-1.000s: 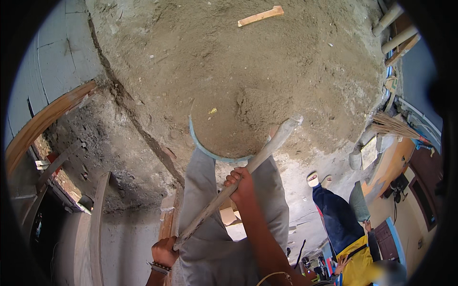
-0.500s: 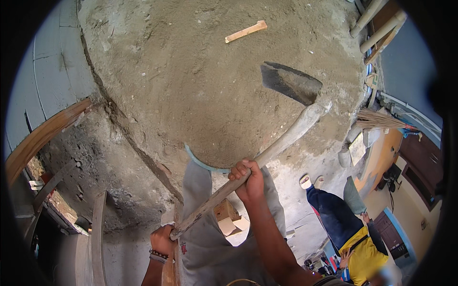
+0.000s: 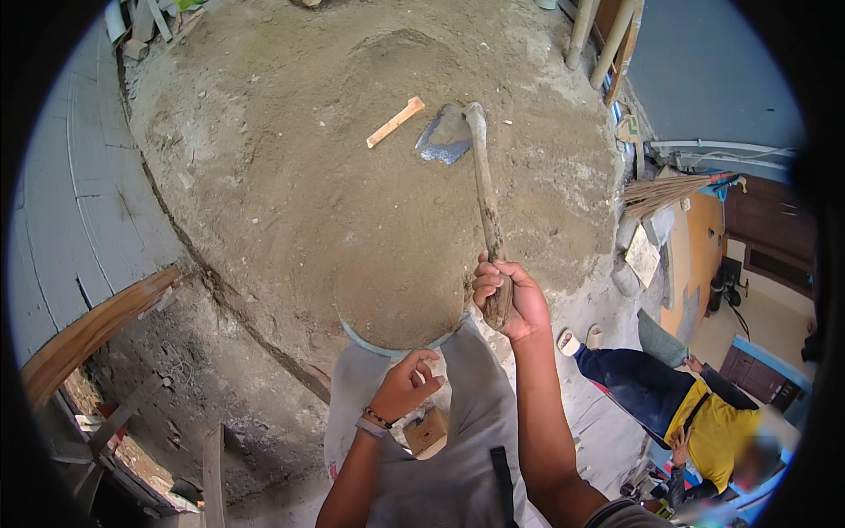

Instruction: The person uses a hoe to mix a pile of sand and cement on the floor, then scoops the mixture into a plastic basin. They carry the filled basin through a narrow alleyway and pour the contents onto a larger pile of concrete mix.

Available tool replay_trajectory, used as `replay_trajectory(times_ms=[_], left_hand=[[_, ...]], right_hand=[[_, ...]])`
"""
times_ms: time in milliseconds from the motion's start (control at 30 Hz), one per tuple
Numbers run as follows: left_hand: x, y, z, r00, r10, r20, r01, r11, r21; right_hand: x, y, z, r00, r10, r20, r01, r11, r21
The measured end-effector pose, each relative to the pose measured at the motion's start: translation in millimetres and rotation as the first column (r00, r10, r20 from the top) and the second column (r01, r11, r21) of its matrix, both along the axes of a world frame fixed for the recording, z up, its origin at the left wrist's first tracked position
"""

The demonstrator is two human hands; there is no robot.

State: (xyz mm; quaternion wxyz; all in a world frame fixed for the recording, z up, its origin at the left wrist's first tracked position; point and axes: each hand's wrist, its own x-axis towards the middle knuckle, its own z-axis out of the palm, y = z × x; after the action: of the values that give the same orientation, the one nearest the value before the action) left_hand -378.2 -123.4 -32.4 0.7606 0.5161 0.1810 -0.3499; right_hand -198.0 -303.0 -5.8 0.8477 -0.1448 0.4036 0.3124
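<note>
My right hand (image 3: 512, 295) is wrapped round the lower end of a hoe's wooden handle. The hoe (image 3: 486, 194) points away from me, its dark metal blade (image 3: 443, 141) lying on the sand, with some sand on it. My left hand (image 3: 407, 385), with bands at the wrist, is off the handle. Its fingers are loosely bent and apart, holding nothing. Just beyond it, between my legs, curves the pale blue rim of a round container (image 3: 370, 343), heaped with sand.
A short wooden piece (image 3: 396, 121) lies on the sand left of the blade. At left are a wooden beam (image 3: 106, 326) and grey boards. Brooms (image 3: 664, 194) and a pale slab (image 3: 642, 256) stand at right. A person in a yellow top (image 3: 722, 431) is at lower right.
My left hand has let go of the handle and moved right, to the container's rim. The hoe has swung upright in view, its blade farther away and leftward. My right hand now holds the handle's end.
</note>
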Motion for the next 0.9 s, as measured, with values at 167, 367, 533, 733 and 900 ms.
replay_trajectory(times_ms=[167, 367, 533, 733, 900], left_hand=[[-76.1, 85.8, -43.7, 0.826, -0.55, -0.124, 0.467, 0.543, 0.698], [-160.4, 202.4, -98.7, 0.975, -0.213, 0.056, 0.062, 0.511, 0.857], [-190.2, 224.8, -139.0, 0.985, 0.053, -0.165, 0.107, 0.564, 0.819], [-150.7, 154.1, -155.0, 0.951, -0.11, -0.288, 0.29, 0.637, 0.715], [-75.4, 115.7, -112.7, 0.932, -0.351, -0.091, 0.298, 0.597, 0.745]], right_hand=[[-8.7, 18.8, 26.7, 0.995, 0.103, -0.013, -0.102, 0.95, -0.297], [-123.1, 47.5, -21.1, 0.988, 0.093, 0.125, -0.084, 0.994, -0.075], [-256.9, 32.7, -80.6, 0.847, 0.499, -0.181, -0.512, 0.676, -0.53], [-438.9, -105.8, -93.3, 0.848, 0.305, -0.434, -0.496, 0.166, -0.852], [-595.7, -206.2, -94.2, 0.894, -0.202, -0.4, -0.28, 0.444, -0.851]])
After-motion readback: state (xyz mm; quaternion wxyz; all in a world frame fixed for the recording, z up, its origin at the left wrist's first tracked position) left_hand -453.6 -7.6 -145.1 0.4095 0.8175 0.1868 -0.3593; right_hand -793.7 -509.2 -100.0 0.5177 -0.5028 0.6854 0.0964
